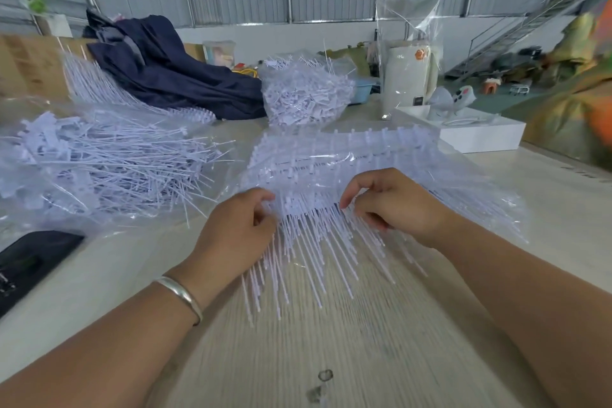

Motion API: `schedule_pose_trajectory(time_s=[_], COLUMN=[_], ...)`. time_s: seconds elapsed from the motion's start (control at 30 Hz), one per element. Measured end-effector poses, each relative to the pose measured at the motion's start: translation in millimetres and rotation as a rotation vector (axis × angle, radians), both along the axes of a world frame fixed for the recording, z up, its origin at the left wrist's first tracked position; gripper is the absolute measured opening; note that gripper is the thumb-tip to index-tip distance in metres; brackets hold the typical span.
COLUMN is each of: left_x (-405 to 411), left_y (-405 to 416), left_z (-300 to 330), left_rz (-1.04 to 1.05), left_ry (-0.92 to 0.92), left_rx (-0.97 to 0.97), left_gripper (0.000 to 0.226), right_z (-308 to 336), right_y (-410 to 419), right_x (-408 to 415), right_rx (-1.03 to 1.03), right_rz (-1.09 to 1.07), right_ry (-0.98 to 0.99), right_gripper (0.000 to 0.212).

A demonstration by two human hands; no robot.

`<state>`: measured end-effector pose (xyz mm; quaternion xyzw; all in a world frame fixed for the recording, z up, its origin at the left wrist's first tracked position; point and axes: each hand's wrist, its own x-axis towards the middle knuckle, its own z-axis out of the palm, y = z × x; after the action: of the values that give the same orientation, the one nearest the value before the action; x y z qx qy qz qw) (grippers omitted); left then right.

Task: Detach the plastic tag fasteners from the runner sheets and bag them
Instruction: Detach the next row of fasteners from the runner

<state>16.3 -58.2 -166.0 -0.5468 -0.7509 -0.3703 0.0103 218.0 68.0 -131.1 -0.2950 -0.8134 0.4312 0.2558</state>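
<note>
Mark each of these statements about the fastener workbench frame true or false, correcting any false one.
1. Both hands are at the runner sheets. True: left hand and right hand pinch at the stack.
2. The left wrist is bare. False: it wears a silver bangle.
3. A dark blue cloth lies at the table's far side. True.
4. The loose fasteners lie to the person's right. False: they are on the left.

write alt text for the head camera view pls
Both hands, left hand and right hand, pinch the near edge of a stack of white fastener sheets on a pale table. A pile of loose fasteners lies on clear plastic to the left.
</note>
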Motion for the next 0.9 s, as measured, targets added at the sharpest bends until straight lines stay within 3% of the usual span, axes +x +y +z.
schedule_pose_trajectory(time_s=[0.07,0.13,0.23,0.3,0.43,0.63,0.8,0.9], left_x=[0.5,0.3,-1.0,-1.5,-6.1,-16.3,-21.0,-20.5], left_y=[0.4,-0.6,0.1,1.7,3.4,8.3,11.5,11.2], left_z=[3.1,5.2,4.6,2.9,0.3,-3.5,-6.8,-6.3], left_rz=[-0.006,0.018,0.038,0.043,0.04,0.039,0.06,0.067], left_ry=[0.05,0.08,0.089,0.076,0.007,-0.115,-0.184,-0.214], left_rx=[0.026,-0.002,-0.055,-0.095,-0.114,-0.121,-0.096,-0.051], left_gripper=[0.041,0.054,0.067,0.069,0.062,0.079,0.081,0.079], right_z=[3.5,8.3,9.0,9.1,6.7,8.6,10.2,14.4], right_y=[1.8,4.2,14.0,22.7,37.1,44.8,45.0,49.6], right_x=[-4.8,-13.8,-35.5,-51.3,-74.6,-87.1,-91.3,-93.4], right_rx=[0.219,0.604,0.819,0.807,0.721,0.775,0.756,0.612], right_rz=[-0.126,-0.235,-0.116,-0.066,-0.011,-0.019,-0.112,-0.239], right_ry=[-0.189,-0.458,-0.602,-0.668,-0.743,-0.788,-0.664,-0.538], right_gripper=[0.02,0.029,0.051,0.058,0.052,0.052,0.031,0.027])
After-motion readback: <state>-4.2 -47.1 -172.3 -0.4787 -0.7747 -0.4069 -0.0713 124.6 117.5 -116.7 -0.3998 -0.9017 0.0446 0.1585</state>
